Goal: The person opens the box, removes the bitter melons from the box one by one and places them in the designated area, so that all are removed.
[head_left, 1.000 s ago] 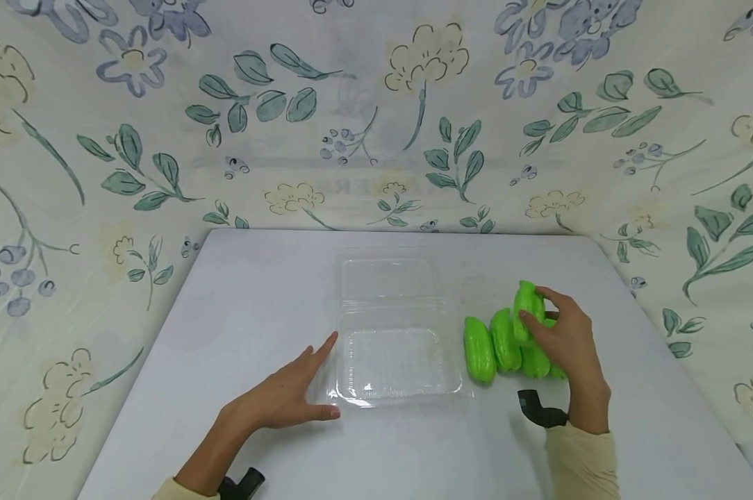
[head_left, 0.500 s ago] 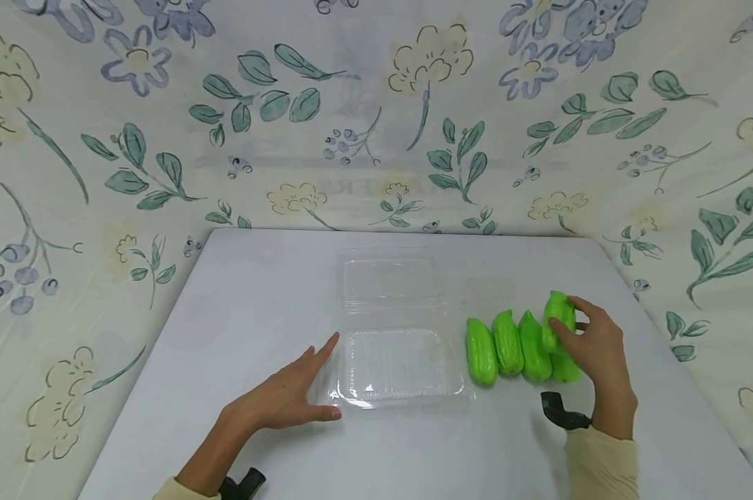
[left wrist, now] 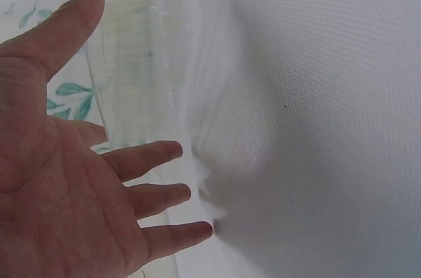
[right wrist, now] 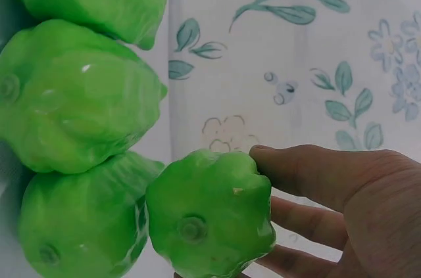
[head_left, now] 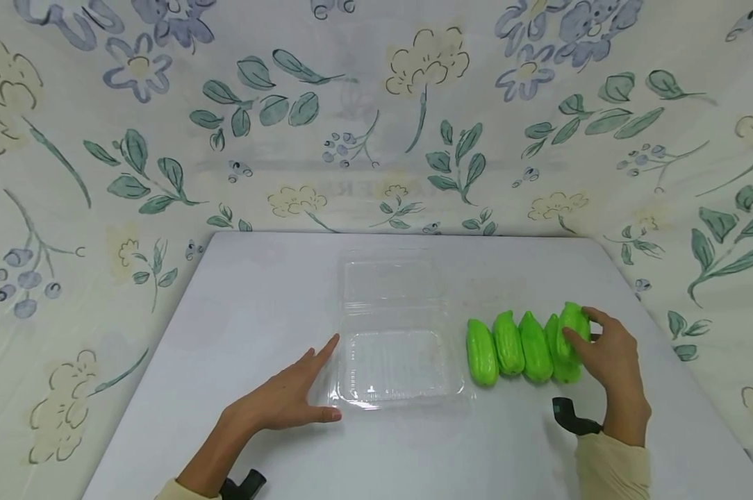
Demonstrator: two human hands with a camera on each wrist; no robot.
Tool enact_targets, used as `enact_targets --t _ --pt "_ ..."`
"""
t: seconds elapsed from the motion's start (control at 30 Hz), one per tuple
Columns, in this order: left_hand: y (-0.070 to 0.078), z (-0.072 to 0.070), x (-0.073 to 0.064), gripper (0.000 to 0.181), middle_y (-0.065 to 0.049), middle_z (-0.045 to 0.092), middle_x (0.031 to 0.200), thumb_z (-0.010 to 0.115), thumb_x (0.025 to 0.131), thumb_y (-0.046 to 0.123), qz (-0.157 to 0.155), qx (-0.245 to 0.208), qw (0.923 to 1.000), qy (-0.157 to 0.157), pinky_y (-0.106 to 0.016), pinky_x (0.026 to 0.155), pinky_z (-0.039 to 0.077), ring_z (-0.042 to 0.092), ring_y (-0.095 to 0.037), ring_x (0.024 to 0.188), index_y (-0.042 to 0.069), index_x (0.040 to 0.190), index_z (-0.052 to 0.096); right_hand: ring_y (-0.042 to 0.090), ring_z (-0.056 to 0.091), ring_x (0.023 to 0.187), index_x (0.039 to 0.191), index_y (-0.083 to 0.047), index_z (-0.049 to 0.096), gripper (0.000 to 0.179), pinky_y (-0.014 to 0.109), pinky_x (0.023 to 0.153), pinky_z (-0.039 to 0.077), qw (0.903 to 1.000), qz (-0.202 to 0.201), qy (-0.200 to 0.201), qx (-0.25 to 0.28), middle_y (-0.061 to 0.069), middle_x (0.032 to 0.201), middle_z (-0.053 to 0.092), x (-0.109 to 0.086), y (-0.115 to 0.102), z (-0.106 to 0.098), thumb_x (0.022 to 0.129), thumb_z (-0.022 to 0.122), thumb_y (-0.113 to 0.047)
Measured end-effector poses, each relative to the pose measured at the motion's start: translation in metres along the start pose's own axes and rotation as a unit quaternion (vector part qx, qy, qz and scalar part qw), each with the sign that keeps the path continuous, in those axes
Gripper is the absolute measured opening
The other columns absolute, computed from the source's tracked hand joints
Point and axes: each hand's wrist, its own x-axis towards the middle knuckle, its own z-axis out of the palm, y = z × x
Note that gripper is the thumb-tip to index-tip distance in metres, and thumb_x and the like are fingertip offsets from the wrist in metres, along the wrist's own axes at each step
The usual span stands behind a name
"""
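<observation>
My right hand (head_left: pixel 609 351) pinches a bright green bitter melon (head_left: pixel 573 332) between thumb and fingers at the right end of a row. In the right wrist view this bitter melon (right wrist: pixel 204 215) shows its round stem end and stands beside another bitter melon (right wrist: pixel 82 225). Several more lie side by side, such as the leftmost bitter melon (head_left: pixel 481 353). To their left, a clear plastic clamshell container (head_left: pixel 392 399) lies unfolded with its lid (head_left: pixel 389 278) toward the back. My left hand (head_left: pixel 283 399) has its fingers spread and straight at the container's left edge, holding nothing.
The white table (head_left: pixel 258 278) carries everything. Behind and beside it hangs a floral cloth (head_left: pixel 351 167). Black curved wrist mounts (head_left: pixel 573 417) stick out near both wrists.
My right hand has moved right and slightly toward me, carrying the bitter melon past the others and lowering it to the row's right end. My left hand stays by the container.
</observation>
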Motion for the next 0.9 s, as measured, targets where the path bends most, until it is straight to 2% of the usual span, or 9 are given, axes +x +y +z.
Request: enact_targets --t 0.5,0.9 --pt "0.000 0.000 0.000 0.115 -0.026 0.027 0.155 0.075 0.073 0.066 -0.001 0.005 1.0000 -0.001 -0.061 0.104 0.035 0.032 -0.045 0.138 0.034 0.159 0.006 0.055 0.051 0.112 0.143 0.010 0.038 0.066 0.060 0.078 0.051 0.9987 0.048 -0.017 0.000 0.037 0.139 0.041 0.001 0.015 -0.002 0.097 0.060 -0.031" --pt "0.002 -0.001 -0.002 0.114 -0.026 0.027 0.155 0.075 0.074 0.064 0.004 0.001 1.0000 -0.001 -0.061 0.105 0.034 0.032 -0.045 0.139 0.034 0.159 0.006 0.054 0.054 0.108 0.140 0.013 0.040 0.063 0.054 0.071 0.054 0.9982 0.058 -0.002 -0.013 0.039 0.135 0.043 -0.007 0.025 -0.012 0.096 0.060 -0.028"
